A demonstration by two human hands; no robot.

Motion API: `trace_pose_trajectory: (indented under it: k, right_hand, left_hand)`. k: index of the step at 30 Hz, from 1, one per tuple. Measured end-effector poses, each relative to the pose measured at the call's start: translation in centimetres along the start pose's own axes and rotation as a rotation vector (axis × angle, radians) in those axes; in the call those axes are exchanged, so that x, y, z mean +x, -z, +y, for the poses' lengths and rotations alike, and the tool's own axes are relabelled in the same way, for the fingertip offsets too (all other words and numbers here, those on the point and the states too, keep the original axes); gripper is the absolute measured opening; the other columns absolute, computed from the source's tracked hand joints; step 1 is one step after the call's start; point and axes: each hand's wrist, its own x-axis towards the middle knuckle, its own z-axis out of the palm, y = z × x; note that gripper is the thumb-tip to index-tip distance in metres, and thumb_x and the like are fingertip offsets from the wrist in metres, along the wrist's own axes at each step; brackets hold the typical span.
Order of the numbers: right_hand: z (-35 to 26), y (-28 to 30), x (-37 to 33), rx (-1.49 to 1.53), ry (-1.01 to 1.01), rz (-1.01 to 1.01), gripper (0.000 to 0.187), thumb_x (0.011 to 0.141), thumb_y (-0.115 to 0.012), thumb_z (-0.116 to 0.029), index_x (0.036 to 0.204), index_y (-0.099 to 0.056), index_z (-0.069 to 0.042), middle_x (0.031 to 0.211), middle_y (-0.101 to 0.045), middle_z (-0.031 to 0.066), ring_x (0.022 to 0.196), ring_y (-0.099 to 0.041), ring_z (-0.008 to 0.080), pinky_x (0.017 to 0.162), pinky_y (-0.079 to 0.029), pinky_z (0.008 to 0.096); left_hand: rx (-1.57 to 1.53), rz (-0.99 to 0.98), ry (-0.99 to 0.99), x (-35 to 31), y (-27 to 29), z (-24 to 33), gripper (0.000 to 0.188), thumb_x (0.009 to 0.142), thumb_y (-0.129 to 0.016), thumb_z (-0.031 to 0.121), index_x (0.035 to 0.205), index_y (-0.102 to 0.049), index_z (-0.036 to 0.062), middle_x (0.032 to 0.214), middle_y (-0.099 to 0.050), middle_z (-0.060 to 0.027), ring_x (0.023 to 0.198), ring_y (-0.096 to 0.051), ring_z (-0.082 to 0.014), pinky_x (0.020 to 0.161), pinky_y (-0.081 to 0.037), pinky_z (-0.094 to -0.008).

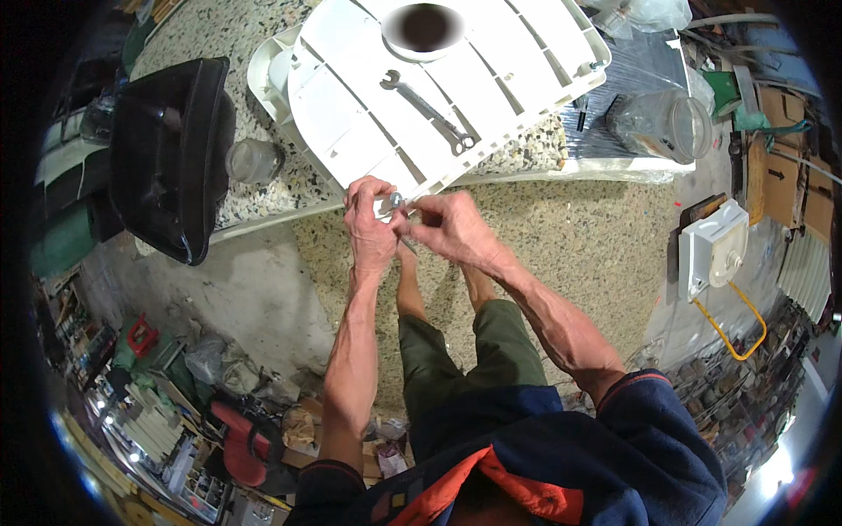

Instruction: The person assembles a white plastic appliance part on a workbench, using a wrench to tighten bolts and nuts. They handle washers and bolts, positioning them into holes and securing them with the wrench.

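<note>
Both of my hands meet at the near corner of a large white plastic panel [351, 114] with ribs, slots and a round dark hole. My left hand [370, 230] is closed around a small bolt-like metal part [396, 201] with a shiny round end. From the right, my right hand [458, 230] pinches at the same part with thumb and forefinger. A thin shaft shows just below the fingers; the rest is hidden by them. On the panel, beyond my hands, lies a combination spanner [430, 110], slanting toward the lower right.
Left on the speckled stone table [254, 206] stand a black open bin [167, 158] and a clear jar [253, 161]. A larger clear plastic jar [662, 124] lies at the right on dark wrapping. A white box with a yellow handle [712, 245] is on the floor at right.
</note>
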Motion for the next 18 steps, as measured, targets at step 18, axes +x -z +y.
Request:
trace_pose_trajectory:
  k: [18]
  right_hand:
    - [0.64, -0.04, -0.31, 0.026, 0.032, 0.022, 0.045, 0.083, -0.076, -0.012, 0.126, -0.071, 0.001, 0.069, -0.066, 0.0115, 0.059, -0.061, 0.0176, 0.058, -0.051, 0.0356]
  left_hand:
    - [-0.059, -0.002, 0.056, -0.25, -0.22, -0.33, 0.047, 0.072, -0.076, -0.007, 0.113, -0.058, 0.0085, 0.109, -0.062, -0.0089, 0.105, -0.063, -0.0293, 0.092, -0.049, -0.0443]
